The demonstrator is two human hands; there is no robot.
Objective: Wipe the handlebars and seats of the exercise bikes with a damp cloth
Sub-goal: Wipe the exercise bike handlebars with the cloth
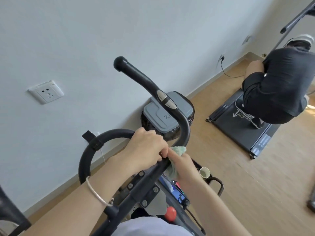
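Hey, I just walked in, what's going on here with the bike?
A person is wiping an exercise bike's handlebar. Their left hand grips the curved bar, and right beside it the right hand holds a light green cloth against the bar. The seat is not in view. A paper cup stands just right of that hand. Further along the wall, a second person crouches on a treadmill.
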